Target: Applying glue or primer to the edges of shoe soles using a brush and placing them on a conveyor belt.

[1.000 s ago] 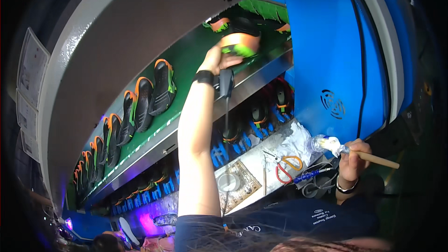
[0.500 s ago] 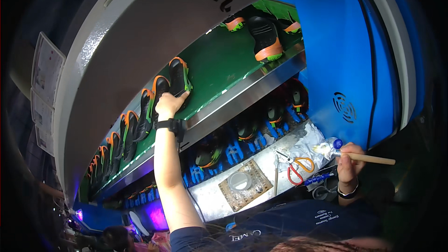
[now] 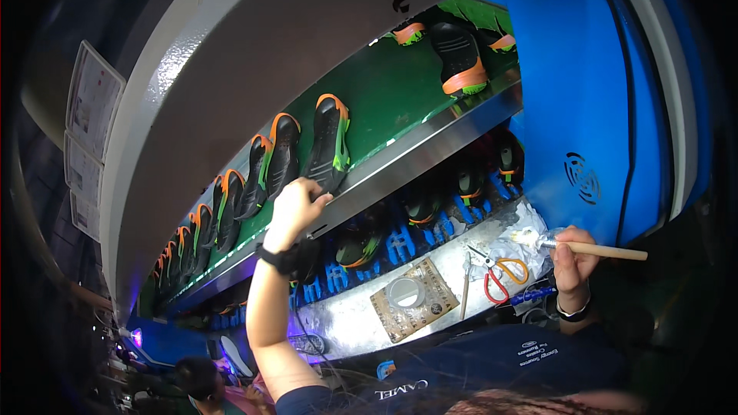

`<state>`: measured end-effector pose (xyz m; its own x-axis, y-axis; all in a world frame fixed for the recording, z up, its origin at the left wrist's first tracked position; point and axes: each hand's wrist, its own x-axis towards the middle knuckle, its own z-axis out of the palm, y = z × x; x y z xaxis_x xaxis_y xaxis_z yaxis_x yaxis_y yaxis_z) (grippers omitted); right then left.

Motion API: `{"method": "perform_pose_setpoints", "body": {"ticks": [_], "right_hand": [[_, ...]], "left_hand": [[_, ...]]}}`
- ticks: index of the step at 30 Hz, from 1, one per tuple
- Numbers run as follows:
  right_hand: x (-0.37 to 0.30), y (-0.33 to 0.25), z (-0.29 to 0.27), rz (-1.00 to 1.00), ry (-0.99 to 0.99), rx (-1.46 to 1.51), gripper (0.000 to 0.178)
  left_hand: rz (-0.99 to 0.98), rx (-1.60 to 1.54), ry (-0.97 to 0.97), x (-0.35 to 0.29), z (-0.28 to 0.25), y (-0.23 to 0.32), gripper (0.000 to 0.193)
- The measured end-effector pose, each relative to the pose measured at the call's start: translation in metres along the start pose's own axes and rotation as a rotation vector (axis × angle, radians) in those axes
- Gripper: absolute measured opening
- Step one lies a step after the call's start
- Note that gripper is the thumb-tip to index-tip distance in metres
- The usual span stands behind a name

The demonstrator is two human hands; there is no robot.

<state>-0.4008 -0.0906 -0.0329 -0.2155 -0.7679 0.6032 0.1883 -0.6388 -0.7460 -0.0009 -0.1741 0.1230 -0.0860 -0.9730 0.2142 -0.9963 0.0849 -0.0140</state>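
A green shelf [image 3: 392,119] runs beneath a curved grey hood [image 3: 231,77], a blue panel [image 3: 569,92] closing its right end. The person's left hand [image 3: 292,211], fingers loosely curled and thumb held apart, is at the lower end of a black, orange and green shoe sole [image 3: 326,138] on the shelf; whether they touch cannot be told. The right hand [image 3: 575,263] pinches the pale wooden handle of a brush [image 3: 603,250], its bristles over crumpled white wrapping [image 3: 530,219]. Left of the sole, a row of similar soles [image 3: 225,211] leans along the shelf; another sole [image 3: 453,50] lies toward the panel. Below, dark shoe pieces [image 3: 470,183] sit on blue racks [image 3: 400,244]. On the metal ledge [image 3: 334,319] in front, scissors [image 3: 490,263] with one red and one orange loop lie beside a thin stick [image 3: 464,296], near a round container [image 3: 406,292] on a brown printed sheet [image 3: 434,311].
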Motion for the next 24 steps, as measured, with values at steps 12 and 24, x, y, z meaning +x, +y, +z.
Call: {"method": "perform_pose_setpoints", "body": {"ticks": [12,24], "right_hand": [[-0.023,-0.006,0.006,0.04,-0.008,0.011,0.014],[-0.031,0.054,0.087,0.282,-0.334,0.078,0.009]], "left_hand": [[-0.365,-0.166,-0.533,0.108,-0.009,-0.007,0.06],[-0.418,-1.62,0.166,-0.121,0.014,-0.003,0.043]]}}
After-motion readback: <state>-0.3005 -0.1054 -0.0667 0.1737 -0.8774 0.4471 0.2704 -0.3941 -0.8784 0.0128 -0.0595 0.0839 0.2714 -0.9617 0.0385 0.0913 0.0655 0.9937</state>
